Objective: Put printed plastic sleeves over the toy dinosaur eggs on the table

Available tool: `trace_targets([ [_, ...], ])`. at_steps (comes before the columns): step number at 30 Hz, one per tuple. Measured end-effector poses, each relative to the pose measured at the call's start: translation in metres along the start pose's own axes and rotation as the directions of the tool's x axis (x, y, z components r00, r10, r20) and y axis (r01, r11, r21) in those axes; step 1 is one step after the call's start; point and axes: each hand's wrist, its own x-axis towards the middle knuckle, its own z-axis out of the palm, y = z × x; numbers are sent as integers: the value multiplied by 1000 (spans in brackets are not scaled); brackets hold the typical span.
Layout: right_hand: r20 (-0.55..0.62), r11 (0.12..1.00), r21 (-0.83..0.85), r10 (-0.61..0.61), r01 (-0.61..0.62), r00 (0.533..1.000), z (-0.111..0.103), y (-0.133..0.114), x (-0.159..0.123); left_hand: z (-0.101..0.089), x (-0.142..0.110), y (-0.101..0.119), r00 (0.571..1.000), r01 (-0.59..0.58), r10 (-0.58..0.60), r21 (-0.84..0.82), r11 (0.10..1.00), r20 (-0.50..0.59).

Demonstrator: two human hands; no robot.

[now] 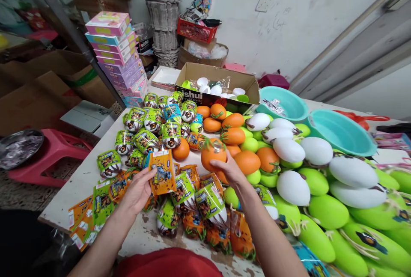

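Note:
My right hand (pixel 228 170) is closed around an orange plastic egg (pixel 213 153), held just above the pile. My left hand (pixel 139 191) pinches an orange printed sleeve wrapper (pixel 163 171) by its lower left edge, upright, a little left of the egg. Below and around both hands lie wrapped eggs (pixel 210 202) in green and orange sleeves. Flat sleeves (pixel 96 208) are spread at the table's front left edge.
Bare orange, green and white eggs (pixel 289 150) heap on the right. A cardboard box (pixel 221 81) of egg halves stands behind, two teal basins (pixel 340 131) right of it. Stacked toy boxes (pixel 118 54) rise at back left. A pink stool (pixel 51 153) sits left of the table.

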Motion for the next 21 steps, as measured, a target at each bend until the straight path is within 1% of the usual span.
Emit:
trace_targets([
  [1, 27, 969, 247, 23, -29, 999, -1, -4, -10, 4, -2, -1, 1000, 13, -13, -12, 1000, 0],
  [2, 48, 903, 426, 47, -63, 998, 0, -7, -20, 9, -5, -3, 1000, 23, -22, -22, 999, 18],
  [3, 58, 844, 528, 74, -93, 996, 4, -9, -30, 15, -9, -4, 998, 29, -27, -32, 999, 52],
  [5, 32, 735, 669, 119, -110, 992, 18, -12, -48, 26, -19, -9, 989, 41, -35, -43, 998, 145],
  [8, -2, 614, 784, 149, -91, 989, 44, -13, -72, 39, -32, -16, 971, 83, -70, -46, 995, 226],
  [10, -8, 569, 818, 159, -85, 987, 57, -13, -87, 41, -37, -17, 964, 86, -76, -28, 996, 255],
  [11, 8, 551, 829, 164, -98, 986, 61, -12, -93, 40, -38, -16, 961, 82, -77, -6, 997, 267],
  [13, 82, 516, 841, 180, -166, 980, 62, -10, -106, 36, -39, -12, 953, 68, -83, 62, 996, 293],
  [15, 187, 506, 820, 205, -268, 961, 55, -7, -116, 31, -40, -6, 940, 54, -97, 139, 989, 327],
  [16, 244, 522, 788, 221, -326, 944, 50, -7, -120, 29, -40, -2, 931, 43, -106, 183, 982, 349],
  [18, 347, 596, 677, 259, -432, 901, 38, -7, -126, 27, -43, 5, 914, 17, -132, 289, 957, 383],
  [21, 469, 704, 476, 305, -528, 829, 24, -10, -129, 30, -47, 12, 886, -18, -204, 472, 881, 416],
])
